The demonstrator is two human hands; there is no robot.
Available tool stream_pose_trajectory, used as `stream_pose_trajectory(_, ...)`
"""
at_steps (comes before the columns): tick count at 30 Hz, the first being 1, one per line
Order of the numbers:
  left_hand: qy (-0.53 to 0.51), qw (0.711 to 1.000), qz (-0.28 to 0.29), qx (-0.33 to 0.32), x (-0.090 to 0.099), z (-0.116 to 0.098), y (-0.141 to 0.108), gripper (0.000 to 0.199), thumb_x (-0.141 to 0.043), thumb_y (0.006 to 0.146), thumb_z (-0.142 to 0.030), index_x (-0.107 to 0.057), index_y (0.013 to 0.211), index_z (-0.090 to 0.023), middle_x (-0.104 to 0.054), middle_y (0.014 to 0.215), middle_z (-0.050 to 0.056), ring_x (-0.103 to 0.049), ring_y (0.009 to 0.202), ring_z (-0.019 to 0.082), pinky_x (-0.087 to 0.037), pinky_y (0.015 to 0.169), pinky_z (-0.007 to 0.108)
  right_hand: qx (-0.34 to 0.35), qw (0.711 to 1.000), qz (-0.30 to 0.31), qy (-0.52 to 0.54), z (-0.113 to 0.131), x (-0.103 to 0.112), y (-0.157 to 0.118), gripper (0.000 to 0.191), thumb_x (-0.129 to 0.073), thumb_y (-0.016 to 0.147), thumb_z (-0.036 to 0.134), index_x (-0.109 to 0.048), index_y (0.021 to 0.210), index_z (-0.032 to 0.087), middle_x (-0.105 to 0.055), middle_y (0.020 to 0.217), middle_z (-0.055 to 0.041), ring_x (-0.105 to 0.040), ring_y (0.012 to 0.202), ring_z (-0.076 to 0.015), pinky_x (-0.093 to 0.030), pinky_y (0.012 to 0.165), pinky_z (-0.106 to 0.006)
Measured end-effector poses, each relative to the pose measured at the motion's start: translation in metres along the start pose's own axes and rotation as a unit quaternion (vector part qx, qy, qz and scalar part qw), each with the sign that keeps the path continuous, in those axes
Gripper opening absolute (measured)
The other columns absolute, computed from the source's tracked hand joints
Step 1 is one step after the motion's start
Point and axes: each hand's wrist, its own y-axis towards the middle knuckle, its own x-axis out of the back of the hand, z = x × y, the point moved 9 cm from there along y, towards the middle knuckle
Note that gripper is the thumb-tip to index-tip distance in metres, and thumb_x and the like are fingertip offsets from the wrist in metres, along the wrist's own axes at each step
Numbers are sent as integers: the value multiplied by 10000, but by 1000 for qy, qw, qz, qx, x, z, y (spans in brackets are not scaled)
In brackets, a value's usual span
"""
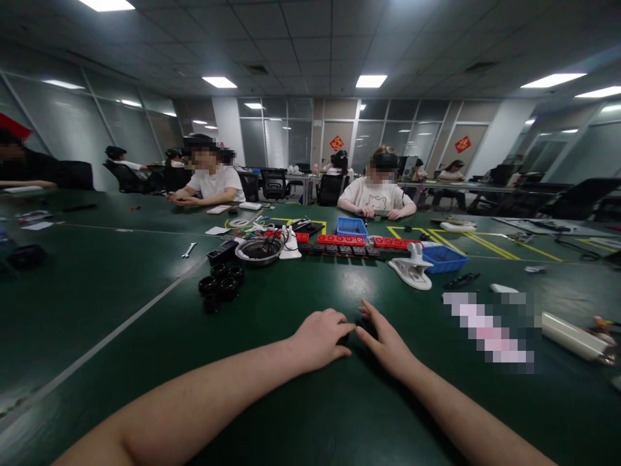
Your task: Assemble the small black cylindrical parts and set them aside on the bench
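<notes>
My left hand (321, 340) is low over the green table (272, 395), its fingers curled around a small dark thing (345, 338) that is mostly hidden. I cannot make out its kind. Close beside it on the right, my right hand (388, 343) has its fingers apart, with the thumb pointing at the left fingertips. A dark patch shows between its thumb and fingers; whether that is an object or shadow, I cannot tell. Left of my hands stands a cluster of black round parts (222, 285).
Farther back lie a round dark dish (259, 251), a red strip of parts (341, 239), blue bins (444, 259) (352, 226) and a white clip-like stand (412, 268). A wrench (189, 250) lies left, a cream cylinder (575, 335) right. A person (381, 194) sits opposite.
</notes>
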Motion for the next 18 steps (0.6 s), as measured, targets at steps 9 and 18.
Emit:
stream_pose_trajectory(9,-25,977,102,185,25,111,-75,333,-589,690,-332,-551,1011,-249,-566,980,22,-535,889,206,-418,747,305,30,996,46,-74,3,2,0,468,-461,775,413,-433,1164,153,-491,1149,-104,-438,1073,-213,-339,930,-387)
stream_pose_trajectory(18,-137,877,-263,378,103,208,-181,387,-553,662,-389,-434,968,-184,-542,959,62,-571,834,222,-479,708,327,48,990,57,-119,9,-1,5,349,-447,785,380,-524,1060,179,-519,1092,-89,-451,1040,-219,-356,911,-382)
